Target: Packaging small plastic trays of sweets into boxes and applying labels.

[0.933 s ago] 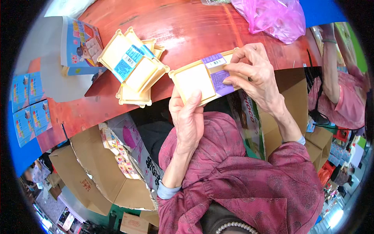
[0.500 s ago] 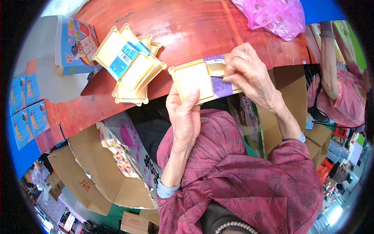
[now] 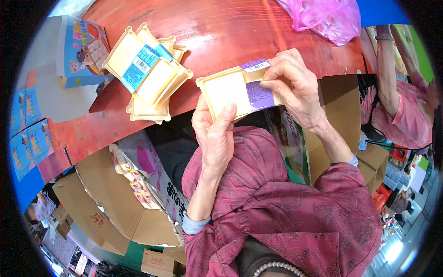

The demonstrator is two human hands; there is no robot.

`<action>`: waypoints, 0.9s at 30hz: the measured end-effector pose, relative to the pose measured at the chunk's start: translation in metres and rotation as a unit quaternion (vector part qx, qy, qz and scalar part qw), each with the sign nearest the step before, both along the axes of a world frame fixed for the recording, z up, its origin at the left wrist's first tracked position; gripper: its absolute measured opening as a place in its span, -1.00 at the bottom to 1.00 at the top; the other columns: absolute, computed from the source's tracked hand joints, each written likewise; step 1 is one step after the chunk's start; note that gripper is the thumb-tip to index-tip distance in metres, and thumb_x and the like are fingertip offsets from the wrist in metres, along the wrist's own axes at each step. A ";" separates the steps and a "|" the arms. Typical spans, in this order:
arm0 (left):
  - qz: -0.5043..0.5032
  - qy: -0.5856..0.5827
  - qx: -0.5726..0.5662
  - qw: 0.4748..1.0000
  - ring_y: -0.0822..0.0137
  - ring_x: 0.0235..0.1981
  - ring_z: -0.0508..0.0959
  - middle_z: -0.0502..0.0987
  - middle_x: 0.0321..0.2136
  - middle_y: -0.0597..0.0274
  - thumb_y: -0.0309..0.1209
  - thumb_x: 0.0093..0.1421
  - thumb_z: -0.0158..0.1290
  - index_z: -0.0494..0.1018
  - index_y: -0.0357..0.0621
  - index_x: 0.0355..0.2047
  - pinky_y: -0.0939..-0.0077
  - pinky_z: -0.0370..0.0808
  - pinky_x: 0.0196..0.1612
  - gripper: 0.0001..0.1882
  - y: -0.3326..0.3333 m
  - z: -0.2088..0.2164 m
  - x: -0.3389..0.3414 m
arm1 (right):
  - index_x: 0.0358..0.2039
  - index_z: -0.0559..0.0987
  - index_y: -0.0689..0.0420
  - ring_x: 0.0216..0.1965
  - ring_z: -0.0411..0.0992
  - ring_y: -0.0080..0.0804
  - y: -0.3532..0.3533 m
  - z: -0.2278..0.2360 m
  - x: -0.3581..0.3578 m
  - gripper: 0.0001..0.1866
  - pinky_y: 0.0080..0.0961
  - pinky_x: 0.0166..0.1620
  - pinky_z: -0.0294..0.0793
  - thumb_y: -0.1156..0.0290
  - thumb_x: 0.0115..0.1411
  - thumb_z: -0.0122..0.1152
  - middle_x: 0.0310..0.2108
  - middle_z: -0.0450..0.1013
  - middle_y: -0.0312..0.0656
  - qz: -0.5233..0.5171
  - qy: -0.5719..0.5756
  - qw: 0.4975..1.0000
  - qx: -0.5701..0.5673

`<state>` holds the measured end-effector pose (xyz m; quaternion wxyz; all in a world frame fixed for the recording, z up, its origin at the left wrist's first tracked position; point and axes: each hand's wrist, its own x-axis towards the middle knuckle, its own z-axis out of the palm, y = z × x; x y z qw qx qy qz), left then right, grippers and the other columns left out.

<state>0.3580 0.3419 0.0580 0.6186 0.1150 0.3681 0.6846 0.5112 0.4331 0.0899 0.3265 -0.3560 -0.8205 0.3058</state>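
A cream plastic tray (image 3: 224, 96) with a purple paper band (image 3: 259, 96) around it is held up over the table's near edge. My left hand (image 3: 214, 131) grips its left part, thumb across the face. With thumb and fingers, my right hand (image 3: 293, 81) pinches the band at the tray's right; one flap of the band stands lifted, showing its pale inner side. To the left lies a loose pile of similar cream trays (image 3: 158, 83), the top one wearing a blue band (image 3: 140, 67).
An illustrated blue carton (image 3: 85, 53) stands left of the pile, with flat blue packs (image 3: 30, 134) further left. A pink plastic bag (image 3: 325, 21) lies at the back right. Below the table are an open cardboard box (image 3: 115, 194) and another cardboard box (image 3: 334, 120). Another person's arm (image 3: 386, 74) shows at right.
The band's upper flap has tilted further up from the tray under my right hand. The tray is turned slightly, and the view has shifted a little.
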 end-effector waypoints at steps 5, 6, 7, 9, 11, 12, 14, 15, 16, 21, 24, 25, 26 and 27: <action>0.002 0.038 0.001 0.999 0.41 -0.10 0.47 0.45 -0.10 0.13 -0.55 0.13 0.07 0.24 -0.34 0.05 0.49 0.41 0.00 -0.53 0.000 -0.001 -0.001 | -0.52 0.45 0.20 -0.31 0.31 -0.32 -0.004 -0.001 -0.005 -0.84 -0.46 -0.24 0.32 0.57 -0.09 0.28 -0.47 0.39 -0.22 -0.048 -0.012 0.998 0.045; 0.001 0.036 0.002 0.999 0.41 -0.10 0.47 0.45 -0.10 0.13 -0.55 0.13 0.07 0.24 -0.34 0.05 0.49 0.41 0.00 -0.53 -0.001 -0.002 -0.001 | -0.52 0.45 0.20 -0.31 0.31 -0.32 -0.004 -0.002 -0.005 -0.84 -0.46 -0.24 0.32 0.57 -0.09 0.28 -0.47 0.39 -0.22 -0.045 -0.013 0.998 0.049; 0.006 0.034 0.002 0.999 0.41 -0.10 0.47 0.45 -0.10 0.13 -0.55 0.13 0.08 0.24 -0.34 0.05 0.49 0.41 0.00 -0.52 -0.001 -0.003 -0.001 | -0.52 0.45 0.21 -0.31 0.31 -0.32 -0.005 -0.002 -0.006 -0.84 -0.47 -0.24 0.32 0.57 -0.10 0.28 -0.47 0.39 -0.22 -0.049 -0.010 0.998 0.049; 0.011 0.032 0.002 0.999 0.40 -0.10 0.47 0.45 -0.10 0.14 -0.55 0.12 0.08 0.23 -0.34 0.05 0.49 0.41 0.00 -0.52 -0.002 -0.003 -0.001 | -0.52 0.45 0.21 -0.31 0.31 -0.31 -0.005 -0.002 -0.007 -0.85 -0.47 -0.25 0.32 0.57 -0.10 0.28 -0.48 0.39 -0.21 -0.052 -0.007 0.997 0.049; 0.001 0.021 -0.010 1.000 0.39 -0.09 0.47 0.44 -0.09 0.13 -0.54 0.12 0.09 0.23 -0.34 0.05 0.48 0.41 0.00 -0.52 -0.004 -0.004 -0.002 | -0.54 0.45 0.22 -0.30 0.32 -0.34 -0.005 0.000 -0.007 -0.85 -0.49 -0.28 0.34 0.57 -0.10 0.29 -0.47 0.39 -0.21 -0.053 -0.030 0.998 0.019; 0.000 0.021 -0.008 1.000 0.39 -0.09 0.47 0.44 -0.09 0.13 -0.54 0.12 0.09 0.23 -0.34 0.05 0.48 0.41 0.00 -0.52 -0.005 -0.004 -0.002 | -0.54 0.45 0.22 -0.30 0.32 -0.34 -0.005 0.001 -0.006 -0.85 -0.49 -0.28 0.34 0.57 -0.10 0.29 -0.47 0.39 -0.21 -0.053 -0.031 0.998 0.019; -0.006 0.020 -0.010 1.000 0.38 -0.09 0.47 0.43 -0.08 0.12 -0.54 0.12 0.09 0.22 -0.34 0.05 0.47 0.41 0.01 -0.51 -0.006 -0.003 -0.002 | -0.50 0.45 0.22 -0.38 0.32 -0.49 -0.005 0.004 -0.006 -0.82 -0.57 -0.33 0.34 0.55 -0.08 0.31 -0.51 0.37 -0.26 -0.060 -0.040 0.995 -0.067; -0.008 0.020 -0.007 1.000 0.38 -0.09 0.47 0.43 -0.08 0.12 -0.54 0.12 0.09 0.22 -0.34 0.05 0.47 0.41 0.01 -0.51 -0.007 -0.003 -0.002 | -0.50 0.45 0.22 -0.38 0.32 -0.49 -0.005 0.006 -0.005 -0.82 -0.57 -0.33 0.34 0.55 -0.08 0.31 -0.51 0.37 -0.26 -0.060 -0.040 0.995 -0.067; -0.009 0.013 -0.007 1.000 0.38 -0.09 0.47 0.43 -0.08 0.12 -0.54 0.11 0.10 0.23 -0.34 0.04 0.47 0.42 0.01 -0.51 -0.008 -0.003 -0.001 | -0.47 0.46 0.23 -0.43 0.30 -0.56 -0.006 0.008 -0.005 -0.80 -0.61 -0.36 0.33 0.53 -0.08 0.33 -0.53 0.36 -0.30 -0.096 -0.043 0.987 -0.121; -0.015 0.000 -0.013 1.000 0.37 -0.09 0.47 0.43 -0.08 0.11 -0.54 0.10 0.10 0.23 -0.34 0.04 0.46 0.42 0.00 -0.51 -0.011 -0.003 0.000 | -0.41 0.45 0.25 -0.51 0.24 -0.71 -0.010 0.013 -0.005 -0.73 -0.68 -0.40 0.30 0.52 -0.10 0.37 -0.58 0.31 -0.38 -0.143 -0.068 0.972 -0.172; -0.022 -0.006 -0.022 1.000 0.37 -0.10 0.48 0.45 -0.10 0.11 -0.55 0.08 0.11 0.26 -0.34 0.02 0.45 0.41 0.01 -0.52 -0.009 -0.002 -0.004 | -0.27 0.50 0.25 -0.51 0.23 -0.71 -0.014 0.011 -0.007 -0.67 -0.68 -0.41 0.29 0.52 -0.09 0.37 -0.56 0.32 -0.38 -0.171 -0.003 0.958 -0.228; -0.033 -0.009 -0.028 0.999 0.37 -0.13 0.50 0.46 -0.13 0.11 -0.55 0.06 0.13 0.27 -0.35 0.00 0.47 0.45 -0.04 -0.53 -0.008 -0.001 -0.007 | -0.22 0.53 0.23 -0.50 0.24 -0.70 -0.014 0.010 -0.007 -0.65 -0.68 -0.41 0.29 0.52 -0.08 0.36 -0.54 0.31 -0.37 -0.153 -0.025 0.970 -0.189; -0.045 -0.006 -0.050 0.998 0.38 -0.16 0.51 0.48 -0.15 0.11 -0.55 0.05 0.14 0.29 -0.35 -0.02 0.48 0.49 -0.09 -0.53 -0.007 0.001 -0.009 | -0.17 0.55 0.20 -0.50 0.24 -0.69 -0.015 0.009 -0.007 -0.63 -0.69 -0.42 0.29 0.53 -0.07 0.35 -0.53 0.31 -0.36 -0.143 -0.046 0.977 -0.154; -0.044 -0.012 -0.035 0.998 0.38 -0.16 0.51 0.48 -0.15 0.11 -0.55 0.05 0.14 0.29 -0.35 -0.02 0.48 0.49 -0.09 -0.53 -0.005 0.003 -0.011 | -0.17 0.55 0.20 -0.50 0.24 -0.69 -0.015 0.008 -0.008 -0.63 -0.69 -0.42 0.29 0.53 -0.07 0.35 -0.53 0.31 -0.36 -0.134 -0.047 0.978 -0.150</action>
